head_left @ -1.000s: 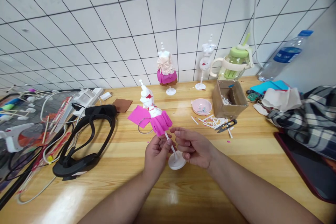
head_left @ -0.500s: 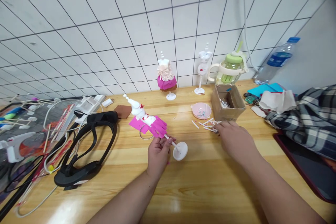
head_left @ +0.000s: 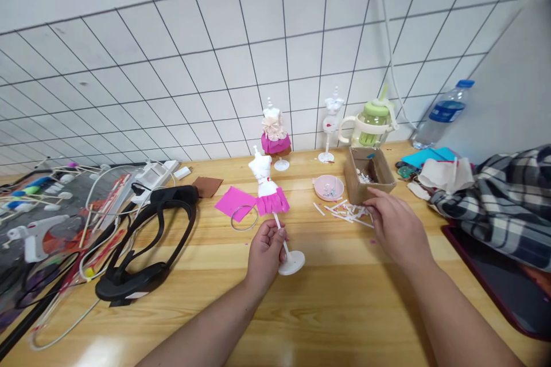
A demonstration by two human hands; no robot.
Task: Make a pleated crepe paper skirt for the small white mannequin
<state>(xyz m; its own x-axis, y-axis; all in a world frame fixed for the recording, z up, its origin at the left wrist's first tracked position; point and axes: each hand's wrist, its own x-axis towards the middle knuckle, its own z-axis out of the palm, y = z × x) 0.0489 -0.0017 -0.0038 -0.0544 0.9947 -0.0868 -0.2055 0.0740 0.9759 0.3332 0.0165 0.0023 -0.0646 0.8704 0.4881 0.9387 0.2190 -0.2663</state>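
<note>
My left hand [head_left: 267, 249] is closed round the thin white stem of a small mannequin [head_left: 266, 184], just below its magenta skirt [head_left: 272, 201]. This white dress form stands nearly upright above its round base [head_left: 291, 262]. A bit of red shows at its waist. My right hand [head_left: 400, 228] is at the near side of a cardboard box [head_left: 371, 190], beside scattered white paper strips [head_left: 346, 212]. Its fingers are bent together; whatever is between them is too small to make out. Left of the mannequin lie a magenta sheet [head_left: 228, 202] and a metal ring [head_left: 244, 218].
Behind stand a dressed mannequin [head_left: 275, 129], a bare one [head_left: 331, 123], a green-lidded cup [head_left: 373, 123] and a bottle [head_left: 445, 114]. A pink dish [head_left: 329, 188] holds small beads. On the left are a black headset strap [head_left: 150, 241] and a glue gun [head_left: 41, 235]; right, checked cloth [head_left: 512, 200].
The mannequin in my left hand has swung from leaning left to nearly upright, uncovering the magenta sheet and ring. My right hand has shifted slightly right, away from the strips. The view has tilted.
</note>
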